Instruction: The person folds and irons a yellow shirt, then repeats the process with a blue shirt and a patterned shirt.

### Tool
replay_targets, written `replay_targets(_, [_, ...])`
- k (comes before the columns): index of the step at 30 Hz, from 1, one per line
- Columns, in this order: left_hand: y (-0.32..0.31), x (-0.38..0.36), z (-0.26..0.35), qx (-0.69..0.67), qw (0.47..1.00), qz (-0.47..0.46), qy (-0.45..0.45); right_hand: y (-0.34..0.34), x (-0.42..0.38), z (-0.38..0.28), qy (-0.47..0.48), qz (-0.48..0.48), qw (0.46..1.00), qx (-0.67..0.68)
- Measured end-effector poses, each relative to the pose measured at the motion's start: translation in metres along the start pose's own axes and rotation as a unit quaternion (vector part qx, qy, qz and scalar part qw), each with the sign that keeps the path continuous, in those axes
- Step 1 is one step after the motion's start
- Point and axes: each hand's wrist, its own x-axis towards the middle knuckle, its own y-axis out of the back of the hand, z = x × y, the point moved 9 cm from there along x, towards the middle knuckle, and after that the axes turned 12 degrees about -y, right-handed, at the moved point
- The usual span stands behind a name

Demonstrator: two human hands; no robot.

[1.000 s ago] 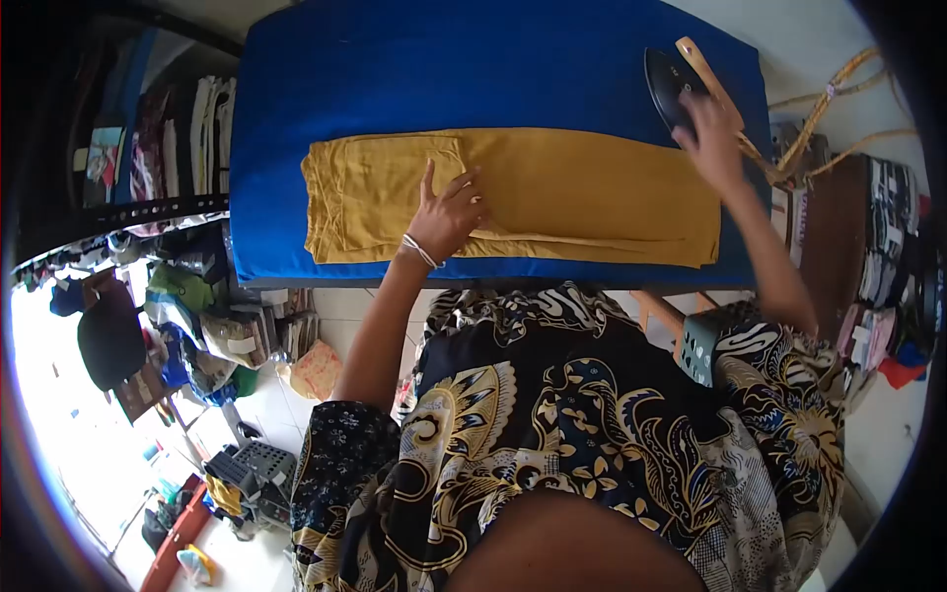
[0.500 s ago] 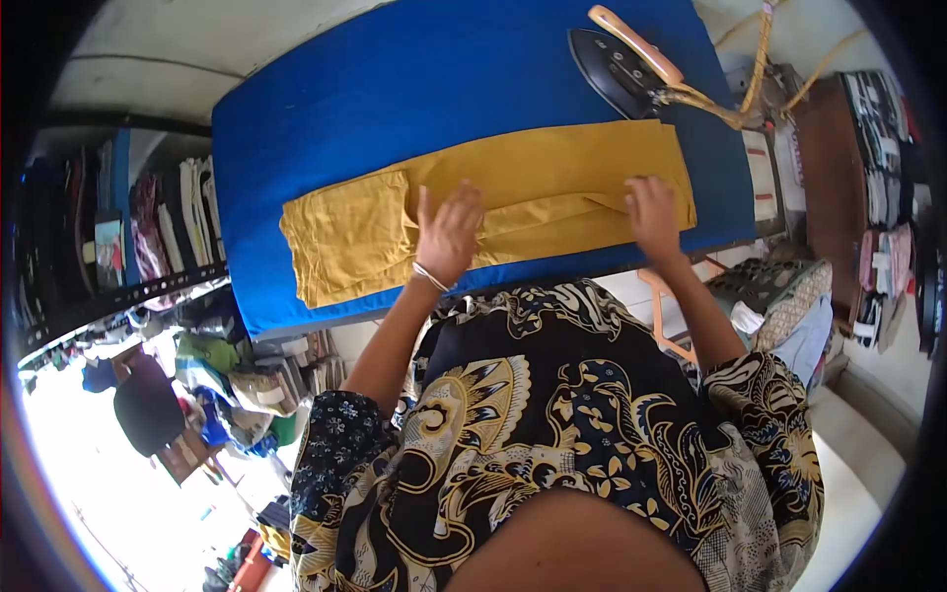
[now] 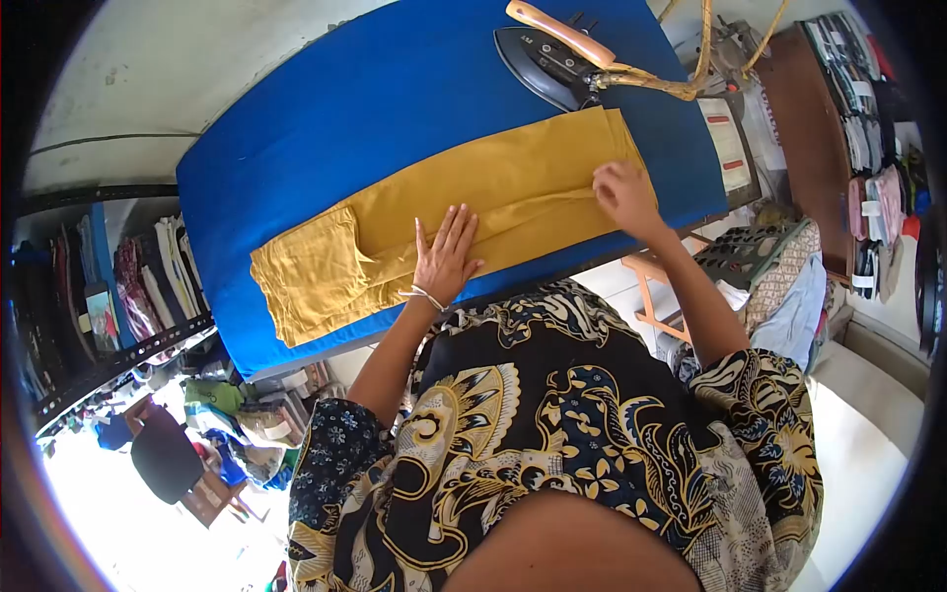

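Note:
A pair of mustard-yellow trousers (image 3: 513, 163) lies folded lengthwise on a blue cloth-covered table (image 3: 326, 128). The shorter, wrinkled part is at the left end, and a long fold runs along the near side. My left hand (image 3: 449, 252), with a white band at the wrist, rests flat on the middle of the trousers, fingers spread. Over their right end, my right hand (image 3: 626, 197) has its fingers curled in and slightly blurred. Whether cloth is pinched between them is hidden. Beyond the trousers is a dark iron (image 3: 547, 64) with a wooden handle, lying on the blue cloth.
From the iron, a wrapped cord (image 3: 681, 89) runs up to the right. Shelves of folded cloth (image 3: 178, 266) stand at the left, and stacked garments (image 3: 868, 128) at the far right. A dark perforated basket (image 3: 750, 257) with cloth sits below the table's right side.
The view has shifted, so table and iron appear further left. My left hand has flattened and moved right along the trousers. My right hand's fingers have curled in more.

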Motion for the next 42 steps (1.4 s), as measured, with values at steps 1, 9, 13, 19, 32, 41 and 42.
replay_targets(1, [-0.001, -0.001, 0.000, 0.000, 1.000, -0.001, 0.001, -0.006, 0.013, 0.022, -0.098, -0.048, 0.983, 0.149])
replay_targets(9, [-0.001, -0.003, 0.003, 0.010, 1.000, -0.006, -0.001, -0.018, 0.025, 0.045, -0.216, -0.032, 0.963, 0.155])
replay_targets(13, [0.008, 0.005, 0.009, -0.003, 0.999, 0.033, -0.010, 0.002, 0.010, 0.037, -0.263, -0.015, 0.965, -0.006])
replay_targets(19, [0.004, 0.041, 0.031, -0.001, 0.997, 0.025, -0.071, -0.011, -0.038, -0.035, 0.004, 0.023, 1.000, -0.008])
replay_targets(32, [-0.004, 0.192, 0.103, -0.044, 0.990, 0.099, -0.094, 0.006, -0.039, 0.111, -0.390, 0.133, 0.907, 0.088])
replay_targets(41, [-0.015, 0.201, 0.106, -0.005, 0.995, 0.061, -0.083, 0.010, -0.027, 0.059, -0.275, 0.049, 0.952, 0.129])
replay_targets(42, [-0.006, 0.202, 0.104, 0.022, 0.994, 0.076, -0.070, 0.009, -0.027, 0.048, -0.255, 0.034, 0.963, 0.082])
